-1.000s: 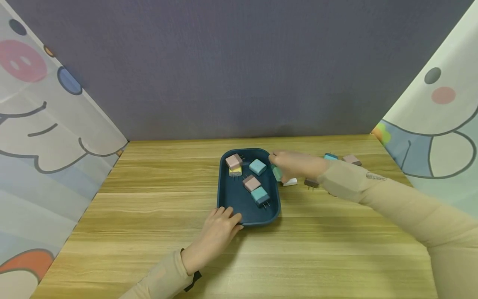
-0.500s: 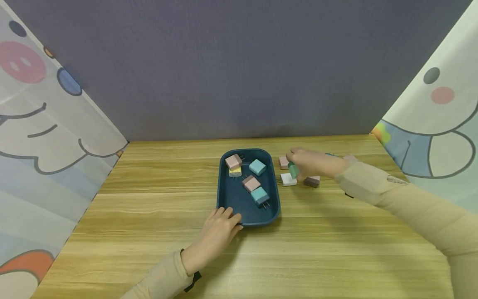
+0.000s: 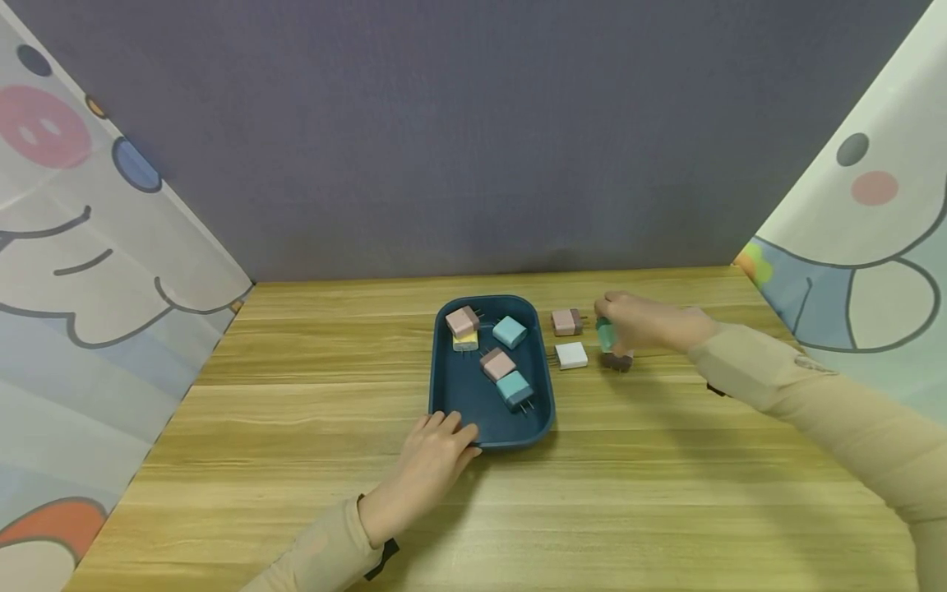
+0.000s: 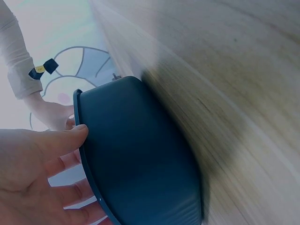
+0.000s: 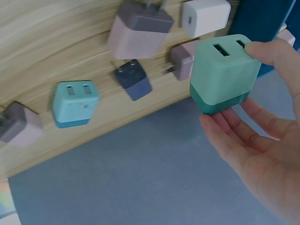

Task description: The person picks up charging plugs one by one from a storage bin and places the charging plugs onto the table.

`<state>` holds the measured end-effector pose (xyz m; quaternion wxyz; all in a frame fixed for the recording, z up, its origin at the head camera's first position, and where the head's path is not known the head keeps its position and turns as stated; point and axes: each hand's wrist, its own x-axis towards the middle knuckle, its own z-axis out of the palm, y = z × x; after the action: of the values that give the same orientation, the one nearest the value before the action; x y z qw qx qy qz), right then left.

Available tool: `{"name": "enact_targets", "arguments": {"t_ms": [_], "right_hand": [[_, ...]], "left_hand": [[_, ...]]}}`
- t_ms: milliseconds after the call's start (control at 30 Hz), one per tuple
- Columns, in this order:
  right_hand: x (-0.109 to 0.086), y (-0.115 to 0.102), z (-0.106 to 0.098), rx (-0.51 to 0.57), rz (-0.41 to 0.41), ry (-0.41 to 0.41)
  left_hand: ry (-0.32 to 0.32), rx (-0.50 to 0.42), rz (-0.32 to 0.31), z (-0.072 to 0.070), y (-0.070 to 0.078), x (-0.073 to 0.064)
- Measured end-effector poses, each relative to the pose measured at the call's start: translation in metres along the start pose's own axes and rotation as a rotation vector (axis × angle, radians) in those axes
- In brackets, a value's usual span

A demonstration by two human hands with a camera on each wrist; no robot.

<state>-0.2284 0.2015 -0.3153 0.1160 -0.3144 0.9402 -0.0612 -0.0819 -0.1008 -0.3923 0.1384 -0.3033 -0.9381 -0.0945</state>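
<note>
My left hand [image 3: 429, 456] grips the rim of a dark blue tray [image 3: 481, 411] at its near left corner; in the left wrist view the thumb [image 4: 65, 140] lies on the outer side, with the fingers inside the rim. A green USB charger [image 5: 225, 70] is pinched between the thumb and fingers of my right hand [image 3: 644, 321], its two ports showing. This hand is right of the tray, over the table. Below it lies a pink-and-brown charger [image 3: 616, 360]. Inside the tray are several chargers, among them a teal one [image 3: 510, 332] and a yellow one [image 3: 465, 340].
On the table right of the tray lie a white charger [image 3: 571, 355] and a pink one [image 3: 566, 322]. Farther right, in the right wrist view, are a light blue charger [image 5: 75, 103], a dark blue one [image 5: 133, 79] and another pink one [image 5: 23, 124]. A grey partition [image 3: 473, 164] stands behind.
My right hand has moved right with the green charger, from the tray's right rim to past the white and pink chargers, uncovering them. The left hand has stayed on the tray.
</note>
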Motion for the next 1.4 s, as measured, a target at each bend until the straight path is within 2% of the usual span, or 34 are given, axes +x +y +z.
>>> {"name": "enact_targets", "arguments": {"t_ms": [267, 767, 1033, 1167, 1267, 1400], "right_hand": [[-0.006, 0.017, 0.006, -0.033, 0.018, 0.009], [-0.016, 0.043, 0.017, -0.018, 0.055, 0.034], [-0.022, 0.051, 0.025, -0.029, 0.107, 0.013], [-0.024, 0.056, 0.031, -0.07, 0.132, 0.016], [-0.024, 0.059, 0.035, -0.094, 0.113, 0.025], [-0.024, 0.064, 0.041, -0.073, 0.072, 0.018]], "left_hand": [[-0.006, -0.002, -0.002, -0.001, 0.001, 0.0], [0.007, 0.001, 0.0, -0.001, 0.001, 0.0], [0.007, 0.009, 0.001, -0.002, 0.001, 0.0], [0.0, 0.01, 0.001, -0.002, 0.001, 0.0], [0.001, 0.011, 0.001, -0.002, 0.001, 0.0], [0.012, 0.011, 0.002, -0.001, 0.001, 0.0]]}}
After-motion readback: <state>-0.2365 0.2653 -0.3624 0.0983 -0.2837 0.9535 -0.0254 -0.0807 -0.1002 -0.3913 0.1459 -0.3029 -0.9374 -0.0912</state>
